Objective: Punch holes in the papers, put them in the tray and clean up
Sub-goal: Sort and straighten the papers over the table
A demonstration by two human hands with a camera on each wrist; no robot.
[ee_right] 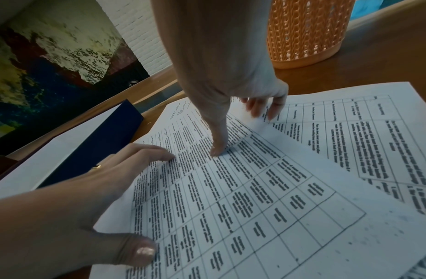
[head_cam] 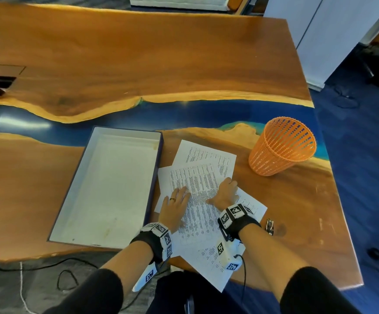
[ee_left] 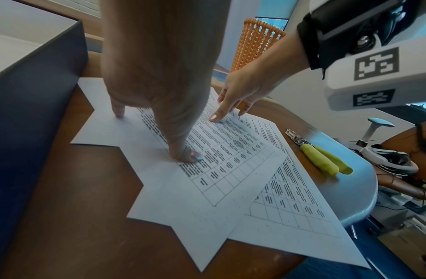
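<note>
Both hands are down on the fanned pile of white printed paper sheets [head_cam: 201, 177], lower centre of the head view. Left hand [head_cam: 176, 206] lies flat, fingers straight, pressing the top sheet w/o gripping. Right hand [head_cam: 226, 192] has its thumb planted on the top sheet and fingers bent over the far edge; can't tell if they've caught an edge yet.

The shallow white cardboard tray w/ dark blue outer walls [head_cam: 80, 175] sits empty, just left of the pile. The hole punch w/ yellow-green handles [ee_left: 324, 156] lies untouched on the wood-and-blue-resin desk [head_cam: 138, 60] at the right of the sheets. The orange plastic mesh bin [head_cam: 282, 146] stands upper right of the pile.

Risks, as I judge them:
- Sheets are skewed at diff angles; punched like this, holes won't line up.
- The lowest sheet overhangs the near desk edge at frame bottom; squaring up could push it off to the floor.
- Sliding under flat palms may crease a corner.
- Punch chads could scatter on the desk, far from the bin.
</note>
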